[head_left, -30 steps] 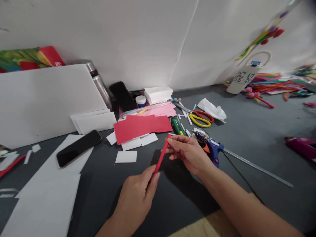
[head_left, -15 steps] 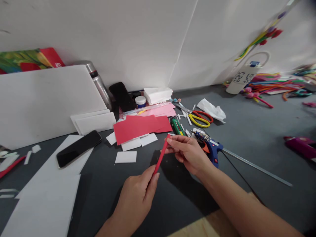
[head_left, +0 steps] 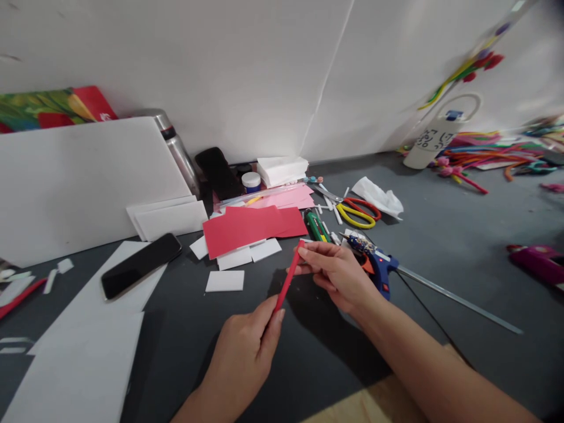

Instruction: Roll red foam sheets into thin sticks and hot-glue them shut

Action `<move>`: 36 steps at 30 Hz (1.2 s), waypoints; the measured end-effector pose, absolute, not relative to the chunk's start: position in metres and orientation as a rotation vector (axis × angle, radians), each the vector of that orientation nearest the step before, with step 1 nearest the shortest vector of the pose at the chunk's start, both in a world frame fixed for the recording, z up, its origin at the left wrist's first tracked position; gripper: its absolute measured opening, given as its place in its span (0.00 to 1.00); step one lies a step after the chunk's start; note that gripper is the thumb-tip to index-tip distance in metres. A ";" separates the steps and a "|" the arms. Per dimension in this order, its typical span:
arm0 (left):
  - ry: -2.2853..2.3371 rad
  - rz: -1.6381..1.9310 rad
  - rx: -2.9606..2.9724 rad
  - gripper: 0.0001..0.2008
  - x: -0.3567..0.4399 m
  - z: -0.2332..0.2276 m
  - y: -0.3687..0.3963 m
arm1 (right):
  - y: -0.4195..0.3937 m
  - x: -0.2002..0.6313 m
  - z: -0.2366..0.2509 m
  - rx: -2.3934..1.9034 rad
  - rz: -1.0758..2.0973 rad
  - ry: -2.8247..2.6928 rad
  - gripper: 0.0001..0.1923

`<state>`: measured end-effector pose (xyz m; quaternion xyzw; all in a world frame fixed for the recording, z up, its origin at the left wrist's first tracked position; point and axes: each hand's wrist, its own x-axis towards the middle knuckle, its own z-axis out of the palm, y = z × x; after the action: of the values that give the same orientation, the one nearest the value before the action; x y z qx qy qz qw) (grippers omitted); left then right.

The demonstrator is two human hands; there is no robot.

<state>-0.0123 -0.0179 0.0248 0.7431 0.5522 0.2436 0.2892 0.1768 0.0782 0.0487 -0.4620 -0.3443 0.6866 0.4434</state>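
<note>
Grip, left: the left hand (head_left: 247,355) pinches the lower end of a red strip (head_left: 289,276) between thumb and fingertips, closed on it.
Grip, right: the right hand (head_left: 337,271) pinches the strip's upper end, thumb and forefinger closed on its tip, other fingers curled below.
Red strip: thin and stiff, slanting up to the right between the two hands, held clear above the dark grey surface (head_left: 462,235).
Left arm pose: forearm comes up from the bottom edge, wrist straight, knuckles up.
Right arm pose: forearm runs in from the lower right corner, wrist bent toward the strip, palm turned leftward.
Just right of the strip: a blue glue gun (head_left: 379,264) lies beside the right hand, partly hidden by it.
Beyond the strip: a red sheet (head_left: 247,228) over white pieces, a green cutter (head_left: 316,225), and red and yellow scissors (head_left: 359,211).
Far left of the strip: a black phone (head_left: 140,264) on white sheets (head_left: 83,358).
</note>
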 end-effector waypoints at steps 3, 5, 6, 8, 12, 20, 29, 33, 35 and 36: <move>1.475 0.681 1.885 0.17 -0.011 0.025 -0.018 | 0.079 0.177 0.049 -1.144 1.706 -0.847 0.15; 1.415 0.715 1.698 0.18 -0.010 0.027 -0.017 | 0.079 0.177 0.049 -1.144 1.712 -0.848 0.16; 1.350 0.723 1.551 0.19 -0.009 0.029 -0.016 | 0.078 0.176 0.049 -1.140 1.718 -0.853 0.16; 1.183 0.727 1.205 0.23 -0.008 0.033 -0.015 | 0.076 0.173 0.048 -1.113 1.746 -0.862 0.16; 0.958 0.774 0.766 0.24 -0.009 0.039 -0.011 | 0.068 0.165 0.041 -1.024 1.910 -0.861 0.15; 0.885 0.780 0.674 0.18 -0.011 0.040 -0.008 | 0.065 0.161 0.033 -0.915 2.078 -0.856 0.13; 1.235 0.801 1.062 0.17 -0.007 0.034 -0.011 | 0.063 0.161 0.038 -0.961 1.969 -0.957 0.16; 1.305 0.823 1.118 0.17 -0.006 0.034 -0.013 | 0.060 0.160 0.038 -0.940 1.974 -0.967 0.14; 1.319 0.824 1.112 0.18 -0.005 0.035 -0.014 | 0.059 0.159 0.039 -0.924 1.975 -0.954 0.14; 1.330 0.825 1.120 0.19 -0.006 0.036 -0.014 | 0.058 0.158 0.039 -0.916 1.973 -0.945 0.14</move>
<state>-0.0057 -0.0144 0.0358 0.4775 0.5670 0.3518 0.5716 0.1579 0.0585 0.0392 -0.3578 -0.3691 0.7711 0.3756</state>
